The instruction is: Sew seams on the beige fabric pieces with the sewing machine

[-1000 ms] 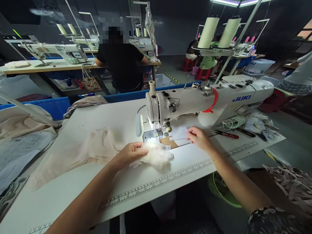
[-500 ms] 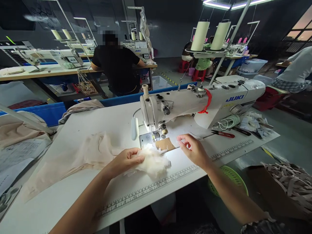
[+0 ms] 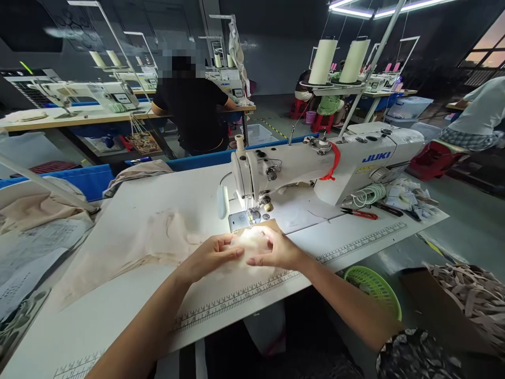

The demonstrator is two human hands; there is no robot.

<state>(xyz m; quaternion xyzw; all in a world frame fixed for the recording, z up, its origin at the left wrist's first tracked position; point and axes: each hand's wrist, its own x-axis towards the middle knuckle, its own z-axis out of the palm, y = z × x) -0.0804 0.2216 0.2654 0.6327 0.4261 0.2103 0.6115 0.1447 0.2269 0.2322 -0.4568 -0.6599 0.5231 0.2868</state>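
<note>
Both hands hold a bunched piece of pale cream fabric [image 3: 252, 243] just in front of the sewing machine needle. My left hand [image 3: 213, 255] pinches its left edge between thumb and fingers. My right hand [image 3: 282, 250] grips the right side, thumb below and fingers curled over it. The white JUKI sewing machine [image 3: 295, 168] stands behind, with its lamp lighting the fabric. A brown piece of card or tape [image 3: 276, 226] shows partly behind my right fingers. Left of my left hand, a large sheer beige fabric [image 3: 150, 245] lies on the white table [image 3: 189, 189].
Red-handled thread snips [image 3: 359, 213] and fabric scraps [image 3: 414, 197] lie at the table's right. A ruler scale [image 3: 244, 300] runs along the front edge. Below right are a green basket [image 3: 374, 287] and a heap of fabric strips [image 3: 469, 295]. A co-worker [image 3: 193, 110] sits beyond.
My right hand has moved left and down and taken hold of the fabric's right side. The fabric, loosely fluffed before, is now gathered between both hands.
</note>
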